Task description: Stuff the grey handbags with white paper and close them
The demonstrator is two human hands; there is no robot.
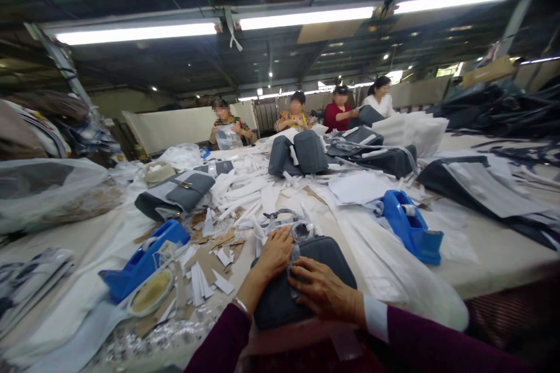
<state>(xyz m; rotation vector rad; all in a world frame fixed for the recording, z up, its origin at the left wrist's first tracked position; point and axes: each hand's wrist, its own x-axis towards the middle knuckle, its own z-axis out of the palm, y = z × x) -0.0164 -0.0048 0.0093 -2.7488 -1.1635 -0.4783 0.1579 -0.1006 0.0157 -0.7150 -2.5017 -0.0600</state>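
Observation:
A dark grey handbag (326, 256) lies at the near edge of the table in front of me. My left hand (275, 253) rests on its upper left corner, fingers curled over something at the bag's top, near a tangle of white strips and clear wrapping (289, 222). My right hand (322, 292) lies flat on the bag's front, fingers spread and pointing left. Both sleeves are dark purple, with a white cuff at the right wrist.
Two blue tape dispensers (140, 259) (413, 227) flank me. White strips and card scraps (210, 256) litter the table. More grey bags (177, 192) (300, 151) and white wrappings lie farther off. Several people work at the far end.

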